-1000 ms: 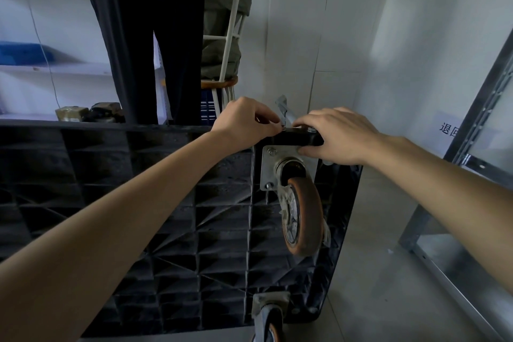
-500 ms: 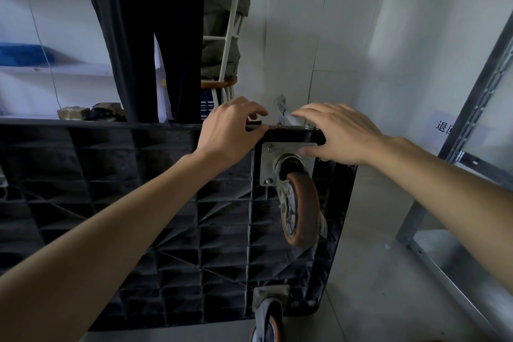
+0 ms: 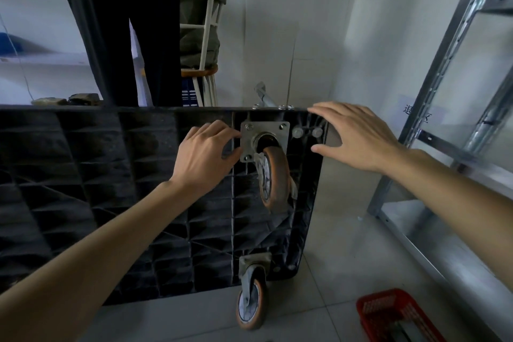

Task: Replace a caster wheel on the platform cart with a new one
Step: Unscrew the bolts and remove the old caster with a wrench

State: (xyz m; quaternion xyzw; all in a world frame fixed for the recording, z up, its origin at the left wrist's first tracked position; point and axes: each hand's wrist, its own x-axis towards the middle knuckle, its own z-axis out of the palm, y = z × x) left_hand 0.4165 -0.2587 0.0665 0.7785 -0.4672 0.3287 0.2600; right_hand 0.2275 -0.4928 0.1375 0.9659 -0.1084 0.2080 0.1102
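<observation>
Head view: the platform cart is being shown tipped on its side, ribbed underside facing the camera. The upper caster wheel is being held to it by a mounting plate with bolts visible at its corners. The left hand is being rested beside the plate, fingers loosely curled, nothing pinched. The right hand is being held spread and empty near the cart's corner. Judged, the bolts are being checked; a wrench is being called for next.

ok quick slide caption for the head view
Both hands open beside the upper caster wheel on the tipped platform cart.
</observation>
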